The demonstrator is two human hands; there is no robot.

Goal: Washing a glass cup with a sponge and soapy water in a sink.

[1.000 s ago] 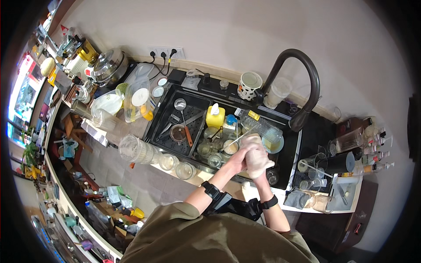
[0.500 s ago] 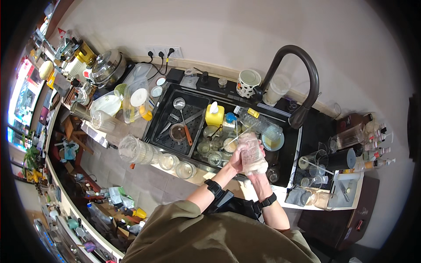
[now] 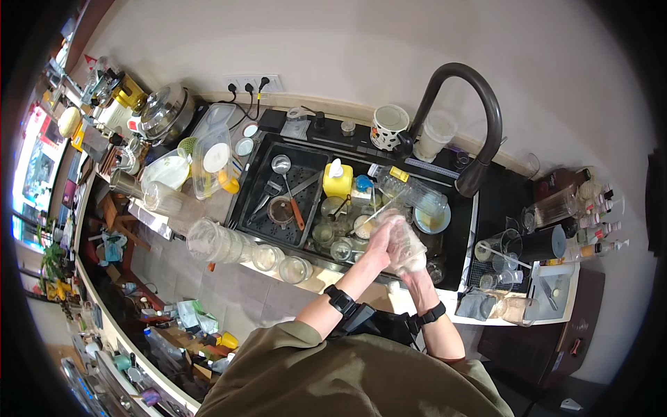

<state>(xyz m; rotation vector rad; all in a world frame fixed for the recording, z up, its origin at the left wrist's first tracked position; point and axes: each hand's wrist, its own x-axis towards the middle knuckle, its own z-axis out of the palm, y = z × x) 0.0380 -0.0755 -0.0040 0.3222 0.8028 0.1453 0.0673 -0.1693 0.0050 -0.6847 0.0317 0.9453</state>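
Between my two hands, over the sink's front right part, is a clear, soapy jar (image 3: 405, 244), tilted, with white suds on it. My left hand (image 3: 379, 244) closes on its left side. My right hand (image 3: 415, 279) grips its near end; foam and the jar partly hide those fingers. Just beyond lie a clear plastic bottle (image 3: 415, 195) and a pale blue bowl (image 3: 432, 218) in the sink. Left of the jar, several small glass jars (image 3: 341, 249) stand in the basin beside a yellow pump bottle (image 3: 338, 181).
A dark faucet (image 3: 495, 115) arches over the sink's right side. The black drain tray (image 3: 254, 221) holds a ladle (image 3: 281, 165) and an orange-handled strainer (image 3: 296, 211). Stacked clear cups (image 3: 208, 240) line the front edge. Glasses (image 3: 506, 244) and bottles crowd the right counter.
The soapy jar has turned and tilted in my hands. My left hand has shifted up and to the right over it. The whole view has shifted slightly.
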